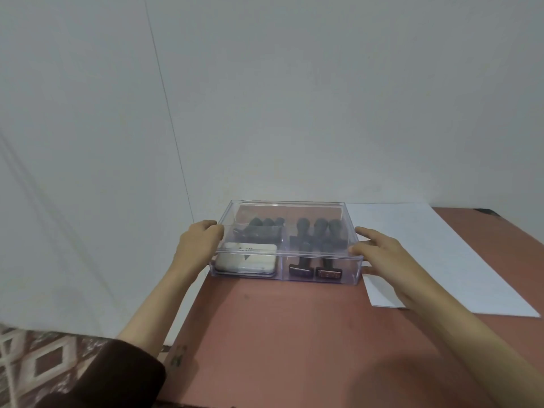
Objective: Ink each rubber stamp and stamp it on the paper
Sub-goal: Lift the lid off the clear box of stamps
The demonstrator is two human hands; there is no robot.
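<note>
Head view: a clear lidded box [350, 272] stands on the table [279, 334], its left wall close to the table's left edge. Inside it, the rubber stamps [318, 231] fill the right compartment and the far part of the left one, and the ink pad [245, 259] lies near-left. The paper [441, 254] lies just right of the box, unmarked as far as can be seen.

The hands are apart, one at each end of the box. The left hand [200, 240] curls its fingers over the left rim. The right hand [385, 257] lays straight fingers against the right wall, with its thumb at the lid [282, 206].

Likely risks:
- A stiff lid could lift the whole box, and the stamps would tumble out when it lets go.
- A push leftward could send the box off the table's edge.
- The right wrist hangs over the paper's near corner and could drag the sheet askew.
</note>
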